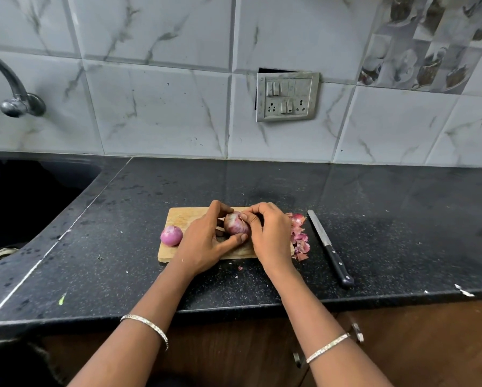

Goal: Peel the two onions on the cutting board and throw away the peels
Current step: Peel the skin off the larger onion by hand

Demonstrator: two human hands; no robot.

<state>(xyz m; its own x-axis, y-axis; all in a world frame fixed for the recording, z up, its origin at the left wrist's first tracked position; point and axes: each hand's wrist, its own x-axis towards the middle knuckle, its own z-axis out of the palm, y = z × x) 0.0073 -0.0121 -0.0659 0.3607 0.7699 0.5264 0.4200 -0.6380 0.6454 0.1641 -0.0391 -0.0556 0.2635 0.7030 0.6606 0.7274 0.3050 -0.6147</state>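
You are on the second onion [234, 225], with the first one done: the peeled onion [171, 235] lies pink and bare at the left end of the cutting board [184, 216]. Your left hand [206, 241] cradles the second onion just above the board, its grip curled round the bulb from the left, thumb beneath. Your right hand [270, 236] has its grip pinching at the bulb's upper right, where dry brown skin shows beside paler patches, so I judge the peeling partly done. The next move calls for a firm hold on the left while the right pulls the loose skin off in strips, turning the bulb as you go. Then the peels [300, 236], heaped at the board's right edge and spilling onto the surface [150, 191], need gathering; no bin shows here. A knife [329, 247] lies just beyond the heap, apart from both hands. The surface is dark speckled stone with a few scraps on it, a sink [25, 196] set in at the left under a tap [13, 88], and a grey marbled tile wall [156, 107] behind carrying a switch plate [287, 96]
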